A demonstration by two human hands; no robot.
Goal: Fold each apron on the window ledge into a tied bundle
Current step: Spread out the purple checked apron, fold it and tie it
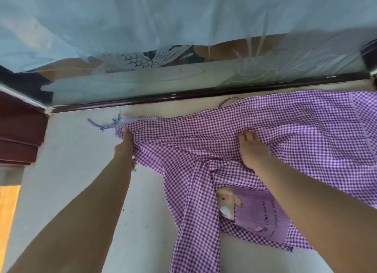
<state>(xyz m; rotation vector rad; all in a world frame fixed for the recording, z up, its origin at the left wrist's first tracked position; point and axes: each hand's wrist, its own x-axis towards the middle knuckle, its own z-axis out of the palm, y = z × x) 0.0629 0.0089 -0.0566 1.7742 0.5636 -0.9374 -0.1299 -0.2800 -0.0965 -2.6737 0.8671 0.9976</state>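
A purple and white gingham apron (285,129) lies spread and rumpled across the pale window ledge (77,170). Its lilac pocket with a cartoon print (257,215) faces up near the front. One long strip of the cloth hangs over the ledge's front edge. A thin blue-white tie string (104,125) trails from the apron's left corner. My left hand (125,144) grips that left corner, fingers tucked into the fabric. My right hand (252,148) lies flat on the middle of the apron, fingers straight, pressing it down.
Etched glass with a fish pattern (138,61) and a dark window frame (183,96) run along the back of the ledge. A sheer blue curtain (142,17) hangs above. Dark red wood trim (18,134) stands at the left.
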